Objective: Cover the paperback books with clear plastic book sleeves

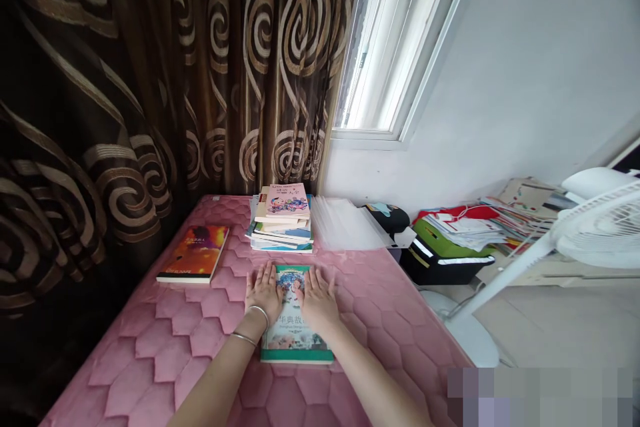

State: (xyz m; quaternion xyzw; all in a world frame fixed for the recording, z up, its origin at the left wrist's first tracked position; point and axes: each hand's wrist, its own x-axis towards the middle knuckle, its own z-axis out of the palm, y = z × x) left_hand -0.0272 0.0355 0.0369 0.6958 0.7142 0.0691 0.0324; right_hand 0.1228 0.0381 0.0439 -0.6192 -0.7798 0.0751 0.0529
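A book with a green border and an illustrated cover [295,340] lies on the pink quilted mattress [190,360] in front of me. My left hand [265,293] rests flat across its left edge, fingers stretched out, with two silver bangles at the wrist. Over the right edge of the same cover my right hand [319,297] lies flat too, fingers extended and slightly spread. Neither hand grips anything. Parts of the cover picture and title are hidden under the hands.
An orange-covered book [196,253] lies to the left. Behind stands a stack of books [283,220] beside clear plastic sheets [345,223]. Dark patterned curtains [260,67] hang at the back left. Right of the mattress are a black-and-green bag [445,250] and a white fan [600,227].
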